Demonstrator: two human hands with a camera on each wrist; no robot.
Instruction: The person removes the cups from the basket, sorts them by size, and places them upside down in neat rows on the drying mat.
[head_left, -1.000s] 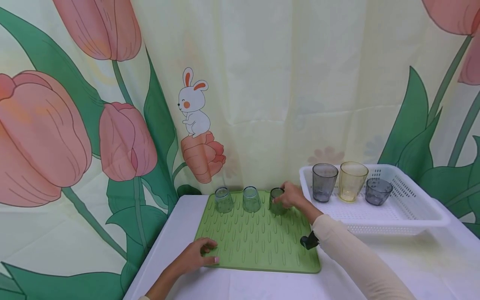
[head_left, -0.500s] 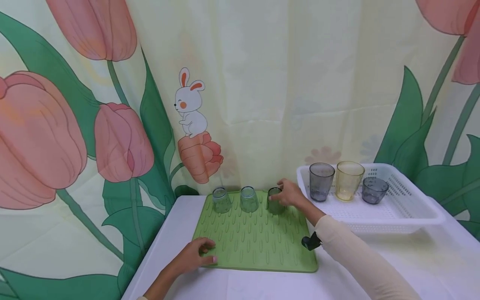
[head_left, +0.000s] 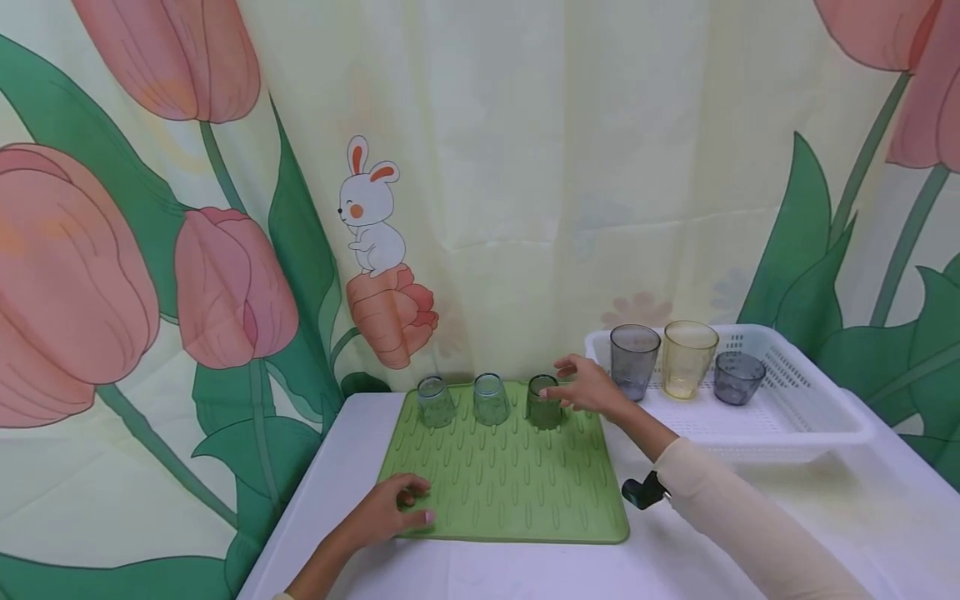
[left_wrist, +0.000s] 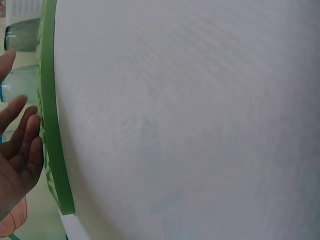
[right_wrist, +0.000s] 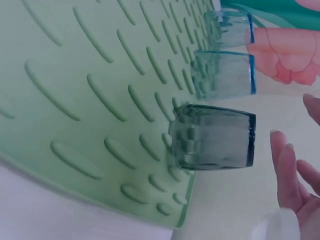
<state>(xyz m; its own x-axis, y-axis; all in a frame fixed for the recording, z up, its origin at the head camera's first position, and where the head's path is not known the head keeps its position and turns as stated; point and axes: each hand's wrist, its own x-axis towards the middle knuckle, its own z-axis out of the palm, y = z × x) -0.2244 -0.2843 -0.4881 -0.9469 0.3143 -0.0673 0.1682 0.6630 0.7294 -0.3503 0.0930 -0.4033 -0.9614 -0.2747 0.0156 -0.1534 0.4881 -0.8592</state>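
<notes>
Three small glasses stand upside down in a row along the far edge of a ribbed green drying mat (head_left: 502, 492). Two are pale blue-green, the left glass (head_left: 436, 408) and the middle glass (head_left: 491, 406); the dark grey-green glass (head_left: 540, 414) is on the right. My right hand (head_left: 592, 388) hovers beside the dark glass, fingers loosely spread and holding nothing. In the right wrist view, a gap separates the fingers (right_wrist: 286, 170) from the base of the dark glass (right_wrist: 215, 137). At the mat's front left corner, my left hand (head_left: 381, 510) lies with relaxed, slightly bent fingers.
A white perforated basket (head_left: 817, 433) stands on the white table (head_left: 555, 571) to the right. In it are a tall grey glass (head_left: 633, 367), a tall yellow glass (head_left: 686, 371) and a short grey glass (head_left: 738, 381). A printed curtain (head_left: 495, 275) hangs behind.
My right hand has let go of the dark glass and drawn slightly right, away from it. The glass stays on the mat. My left hand keeps its place.
</notes>
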